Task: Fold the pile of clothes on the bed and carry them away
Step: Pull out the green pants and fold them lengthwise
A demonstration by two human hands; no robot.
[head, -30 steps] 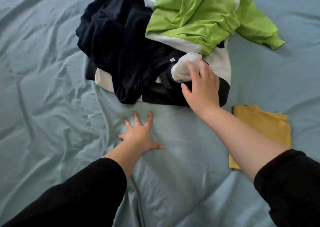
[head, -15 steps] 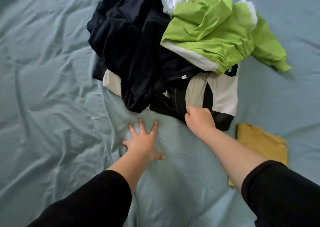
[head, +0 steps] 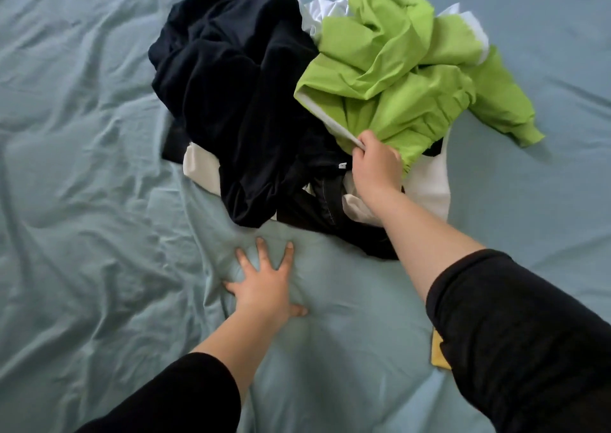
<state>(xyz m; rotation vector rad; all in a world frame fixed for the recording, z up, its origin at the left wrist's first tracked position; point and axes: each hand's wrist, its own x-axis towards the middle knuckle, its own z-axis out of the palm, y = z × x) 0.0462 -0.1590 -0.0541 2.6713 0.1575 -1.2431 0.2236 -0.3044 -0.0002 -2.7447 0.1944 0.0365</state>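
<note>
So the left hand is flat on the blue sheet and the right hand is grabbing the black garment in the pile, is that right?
Not quite. The head view shows the right hand pinching the white-lined edge of the lime-green jacket, not the black garment beside it. The left hand is indeed flat on the blue sheet.

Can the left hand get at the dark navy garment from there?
Probably yes: the left hand rests flat on the sheet just short of the navy garment, only bare sheet between.
</note>
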